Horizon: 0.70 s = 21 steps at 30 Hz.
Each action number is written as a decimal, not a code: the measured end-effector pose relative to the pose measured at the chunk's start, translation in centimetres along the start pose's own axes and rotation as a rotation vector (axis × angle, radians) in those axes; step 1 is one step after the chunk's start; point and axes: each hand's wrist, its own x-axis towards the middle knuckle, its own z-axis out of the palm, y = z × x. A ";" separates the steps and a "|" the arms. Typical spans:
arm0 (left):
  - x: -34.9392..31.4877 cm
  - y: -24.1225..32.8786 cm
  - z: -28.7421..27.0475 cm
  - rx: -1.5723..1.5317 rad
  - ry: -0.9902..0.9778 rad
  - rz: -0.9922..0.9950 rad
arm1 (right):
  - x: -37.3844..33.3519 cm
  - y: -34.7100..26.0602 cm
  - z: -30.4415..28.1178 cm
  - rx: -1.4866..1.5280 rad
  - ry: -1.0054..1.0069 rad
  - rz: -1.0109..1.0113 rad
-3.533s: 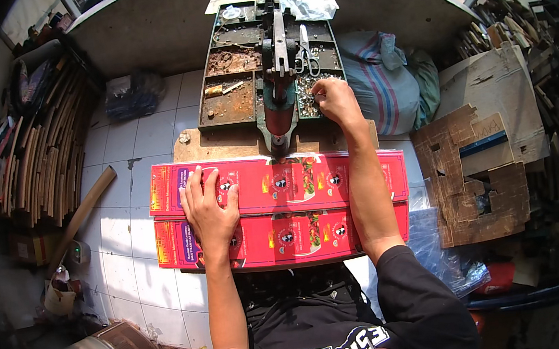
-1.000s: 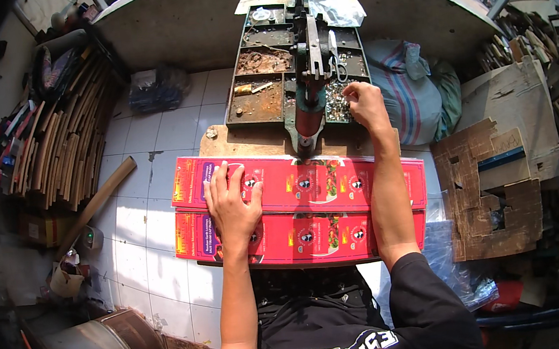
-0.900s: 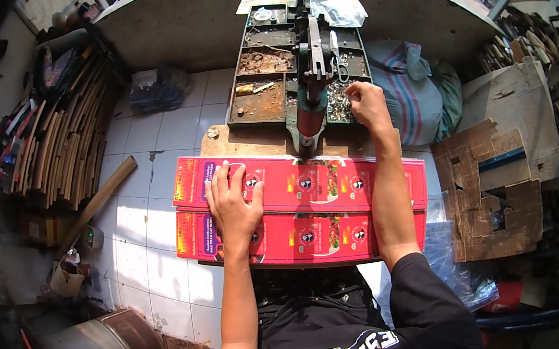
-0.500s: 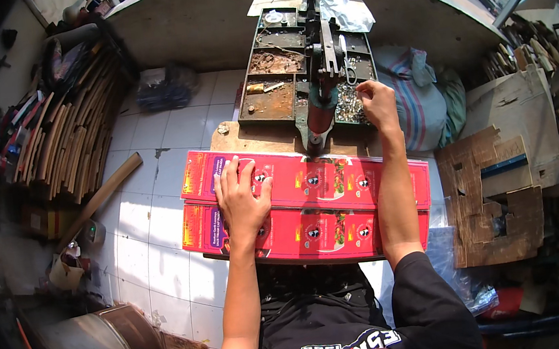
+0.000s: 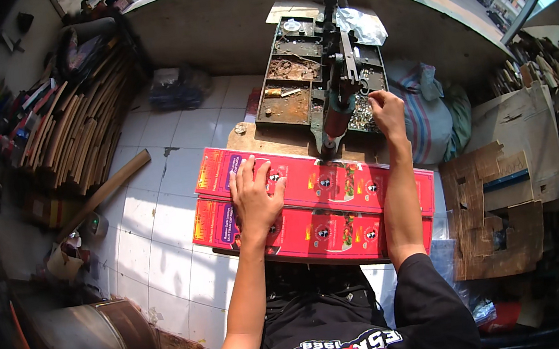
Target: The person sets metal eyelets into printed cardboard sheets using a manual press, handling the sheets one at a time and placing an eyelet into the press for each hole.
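Two red printed cardboard sheets (image 5: 313, 229) lie across a wooden board (image 5: 248, 137), one nearer me and one farther. My left hand (image 5: 256, 194) rests with fingers spread on the left part of the farther sheet. Over the far edge of that sheet stands a dark metal hand press (image 5: 339, 92) with a reddish-brown lower barrel. My right hand (image 5: 390, 113) hovers by the press, above a tray compartment of small shiny metal pieces (image 5: 362, 117). Its thumb and fingers are pinched together; whatever lies between them is too small to make out.
A dark compartment tray (image 5: 286, 108) with bits and scraps sits behind the board. Stacked cardboard (image 5: 94, 120) and a long cardboard strip (image 5: 112, 186) are at left. To the right are a striped sack (image 5: 425, 120) and torn cardboard (image 5: 498, 218). A metal drum (image 5: 91, 340) stands at lower left.
The whole view has shifted a little, so the sheets and press appear farther right. My left hand stays on the farther sheet, and my right hand remains pinched over the metal pieces.
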 end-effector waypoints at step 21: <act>-0.1 -0.1 0.1 -0.036 0.016 -0.002 | -0.1 -1.2 -0.5 0.065 0.025 0.059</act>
